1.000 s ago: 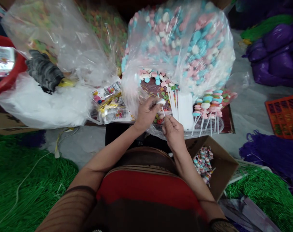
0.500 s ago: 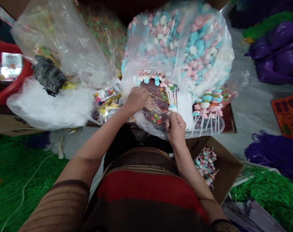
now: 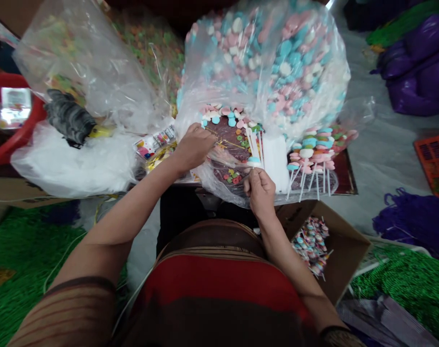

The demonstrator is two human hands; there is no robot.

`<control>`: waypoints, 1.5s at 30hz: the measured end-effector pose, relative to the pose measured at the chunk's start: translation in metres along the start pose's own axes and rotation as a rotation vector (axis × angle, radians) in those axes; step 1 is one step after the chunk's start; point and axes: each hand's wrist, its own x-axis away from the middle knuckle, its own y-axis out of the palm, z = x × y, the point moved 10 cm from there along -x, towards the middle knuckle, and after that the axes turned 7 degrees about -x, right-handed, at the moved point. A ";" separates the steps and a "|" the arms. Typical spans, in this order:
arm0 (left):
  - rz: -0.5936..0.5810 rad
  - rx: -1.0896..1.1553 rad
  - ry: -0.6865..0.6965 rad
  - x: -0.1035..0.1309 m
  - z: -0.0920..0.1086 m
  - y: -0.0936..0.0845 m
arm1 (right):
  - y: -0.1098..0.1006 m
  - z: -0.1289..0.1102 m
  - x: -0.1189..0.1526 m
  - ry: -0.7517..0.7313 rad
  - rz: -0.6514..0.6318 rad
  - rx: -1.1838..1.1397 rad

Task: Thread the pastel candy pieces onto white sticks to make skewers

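My left hand (image 3: 197,147) is closed, with its fingers bent over the left side of the work spot; whatever they hold is hidden. Thin yellow strips (image 3: 231,144) lie just right of its fingertips. Across from it, my right hand (image 3: 261,187) pinches at the lower edge of a blue and white candy (image 3: 253,162). Whether a stick runs down inside the fist cannot be seen. White sticks (image 3: 254,142) lie just above that candy. Between the hands are clear plastic film (image 3: 225,156) and small ring-shaped candies (image 3: 233,177).
A big clear bag of pastel candies (image 3: 284,67) stands behind the hands. To the right lie candy skewers (image 3: 311,149) on white sticks, above a cardboard box (image 3: 344,250) of wrapped sweets. On the left are a pile of clear plastic bags (image 3: 75,164), a grey glove (image 3: 68,115) and a red basin (image 3: 38,111).
My left hand has drawn a little to the left. The right hand keeps its pinch by the blue and white candy, almost in place. The view has shifted slightly.
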 end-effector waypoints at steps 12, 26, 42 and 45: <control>0.069 0.042 -0.003 -0.018 0.012 -0.017 | -0.001 -0.002 0.001 -0.003 0.010 0.023; -0.223 -0.050 0.146 0.017 0.034 0.003 | -0.003 0.006 -0.003 0.034 0.029 -0.008; -0.464 -0.190 -0.269 -0.013 -0.011 0.000 | 0.001 -0.001 -0.001 0.015 0.023 0.016; -0.509 -0.196 -0.255 -0.023 -0.006 0.004 | 0.001 0.000 -0.002 0.016 0.019 0.018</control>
